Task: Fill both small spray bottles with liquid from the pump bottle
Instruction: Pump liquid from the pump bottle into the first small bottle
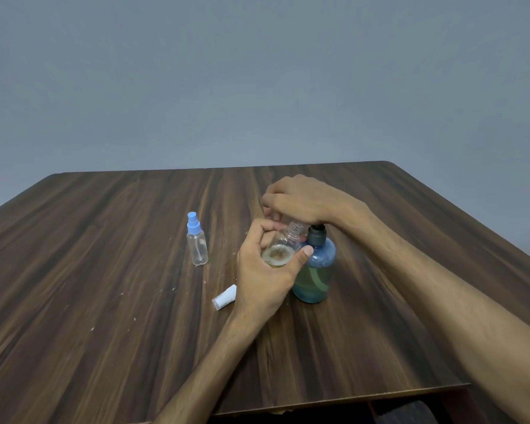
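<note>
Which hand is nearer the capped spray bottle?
Left. The left hand is just right of the capped spray bottle; the right hand is farther right, on the pump.

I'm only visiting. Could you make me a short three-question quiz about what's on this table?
1. True or false: the spray bottle with the blue cap stands upright and apart from both hands.
2. Which hand holds the open small bottle? A) left B) right
3. What lies on the table beside the left wrist?

Key: 1 true. 2 A: the left hand tilts it towards the pump bottle; the right hand is on the pump. 3 a white cap, on its side.
</note>
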Available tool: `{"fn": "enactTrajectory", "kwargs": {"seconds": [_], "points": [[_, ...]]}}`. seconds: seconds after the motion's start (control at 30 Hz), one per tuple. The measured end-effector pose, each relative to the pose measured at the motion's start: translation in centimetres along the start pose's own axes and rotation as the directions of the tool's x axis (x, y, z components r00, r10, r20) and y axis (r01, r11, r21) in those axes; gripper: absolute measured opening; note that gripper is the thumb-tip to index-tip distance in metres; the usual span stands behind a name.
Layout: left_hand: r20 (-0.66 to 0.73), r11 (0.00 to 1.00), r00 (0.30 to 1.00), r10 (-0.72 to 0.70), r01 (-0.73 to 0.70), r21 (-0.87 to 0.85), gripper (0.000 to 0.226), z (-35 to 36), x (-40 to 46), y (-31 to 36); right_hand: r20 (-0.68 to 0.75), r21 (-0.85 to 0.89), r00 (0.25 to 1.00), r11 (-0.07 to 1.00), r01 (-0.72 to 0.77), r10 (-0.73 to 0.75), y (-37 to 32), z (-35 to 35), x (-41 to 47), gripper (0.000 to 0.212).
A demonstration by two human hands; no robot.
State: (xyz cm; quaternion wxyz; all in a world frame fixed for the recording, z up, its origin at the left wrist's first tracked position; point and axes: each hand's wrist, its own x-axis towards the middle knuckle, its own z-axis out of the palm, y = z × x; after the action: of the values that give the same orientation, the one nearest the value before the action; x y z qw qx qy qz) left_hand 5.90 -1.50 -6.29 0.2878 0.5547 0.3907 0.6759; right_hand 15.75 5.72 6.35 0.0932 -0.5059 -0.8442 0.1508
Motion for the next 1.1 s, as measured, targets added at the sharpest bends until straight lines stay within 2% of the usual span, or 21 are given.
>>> {"fn": "enactTrajectory", "kwargs": {"seconds": [0.1,0.27,0.4,0.6,0.67,0.77,0.9,1.1], "points": [[-0.010,1.000,1.000,-0.019,0.019,0.002,0.044,0.0,0.0,0.1,0.044,-0.030,0.999,0.999,-0.020,0.021,-0.1,0.3,-0.2,0.039],[0.000,1.000,1.000,0.002,-0.002,0.018,0.042,-0.2,0.0,0.1,-0.008,0.010,1.000,1.000,-0.014,0.014,-0.3,0.0,-0.3,0.041],[-0.007,1.000,1.000,-0.003,0.003,0.015,0.043,-0.2,0.0,0.2,0.042,-0.030,0.999,0.999,-0.019,0.020,-0.4,0.2,-0.3,0.040],[0.017,1.000,1.000,-0.018,0.018,-0.008,0.043,-0.2,-0.1,0.3,0.091,0.064,0.996,0.998,-0.009,0.003,-0.9,-1.6,-0.3,0.039],[0.011,1.000,1.000,-0.012,0.012,-0.012,0.044,-0.2,-0.1,0.3,0.101,0.054,0.995,0.999,-0.009,0.004,-0.7,-1.2,-0.3,0.042],[-0.010,1.000,1.000,-0.007,0.007,0.001,0.044,0.0,0.0,0.2,0.139,-0.061,0.990,0.998,0.016,-0.008,-0.4,0.0,-0.4,0.042],[-0.010,1.000,1.000,-0.012,0.012,0.003,0.046,0.0,-0.2,0.3,0.058,-0.034,0.998,0.999,-0.030,0.032,-0.5,-0.7,-0.6,0.042],[-0.020,1.000,1.000,-0.008,0.008,0.000,0.044,0.0,0.0,0.1,0.067,-0.036,0.997,0.998,-0.043,0.045,-0.5,-0.3,-0.7,0.050]]}}
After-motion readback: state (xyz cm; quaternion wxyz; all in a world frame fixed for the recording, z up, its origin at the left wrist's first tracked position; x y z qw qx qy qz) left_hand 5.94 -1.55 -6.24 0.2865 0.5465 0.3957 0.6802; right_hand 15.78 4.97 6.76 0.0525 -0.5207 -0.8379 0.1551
